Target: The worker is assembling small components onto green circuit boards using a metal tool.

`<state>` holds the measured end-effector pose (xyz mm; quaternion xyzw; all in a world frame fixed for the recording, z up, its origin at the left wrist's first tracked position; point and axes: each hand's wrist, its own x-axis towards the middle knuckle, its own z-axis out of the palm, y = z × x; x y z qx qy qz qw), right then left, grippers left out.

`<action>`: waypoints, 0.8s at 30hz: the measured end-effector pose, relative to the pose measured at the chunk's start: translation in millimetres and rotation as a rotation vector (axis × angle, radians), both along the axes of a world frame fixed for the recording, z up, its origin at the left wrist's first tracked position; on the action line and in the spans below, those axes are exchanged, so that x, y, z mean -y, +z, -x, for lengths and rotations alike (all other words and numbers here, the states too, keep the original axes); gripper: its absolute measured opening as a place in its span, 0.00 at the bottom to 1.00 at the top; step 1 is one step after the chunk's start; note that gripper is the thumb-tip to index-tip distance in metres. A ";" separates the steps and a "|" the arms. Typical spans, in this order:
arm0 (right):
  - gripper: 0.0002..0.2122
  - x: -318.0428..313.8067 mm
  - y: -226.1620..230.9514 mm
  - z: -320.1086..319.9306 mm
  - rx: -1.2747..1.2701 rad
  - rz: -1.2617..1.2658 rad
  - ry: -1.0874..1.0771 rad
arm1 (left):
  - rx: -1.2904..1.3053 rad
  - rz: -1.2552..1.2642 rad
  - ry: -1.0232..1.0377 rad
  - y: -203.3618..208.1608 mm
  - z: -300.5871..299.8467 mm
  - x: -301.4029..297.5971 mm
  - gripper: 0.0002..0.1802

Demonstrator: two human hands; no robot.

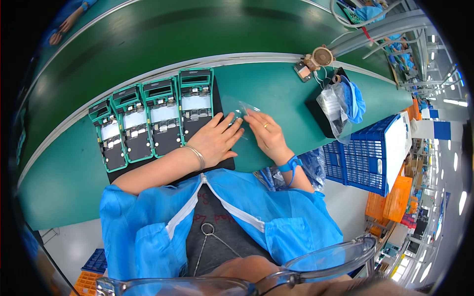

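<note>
Several green-framed black device housings (159, 118) lie side by side on a black mat (217, 106), each with a pale rectangular panel in its middle. My left hand (216, 141) rests just right of the rightmost housing, fingers stretched out flat, their tips on a piece of clear plastic film (240, 109). Across from it, my right hand (266, 134) has its fingers bent together at the film's right side, and they appear to pinch it. The film is thin and glossy, so its full outline is hard to make out. Part of it lies under my fingers.
A brown fan-shaped device (322, 56) stands at the bench's back edge. To the right is a black box (321, 116) with plastic bags and blue cloth. Beyond it are a blue crate (363, 160) and orange bins (395, 200). Another person's hands (64, 27) show far left.
</note>
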<state>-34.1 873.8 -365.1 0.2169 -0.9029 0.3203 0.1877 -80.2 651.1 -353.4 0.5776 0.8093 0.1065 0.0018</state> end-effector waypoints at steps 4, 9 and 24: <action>0.16 14.9 26.5 24.2 -0.040 0.003 0.095 | -0.015 -0.130 -0.017 2.4 -2.2 8.4 0.33; 0.14 44.0 30.9 43.9 -0.030 0.024 0.263 | -0.177 -0.269 0.337 20.4 15.3 51.9 0.25; 0.20 71.7 13.3 68.0 -0.135 -0.160 0.407 | -0.215 -0.248 0.405 2.9 20.3 73.2 0.21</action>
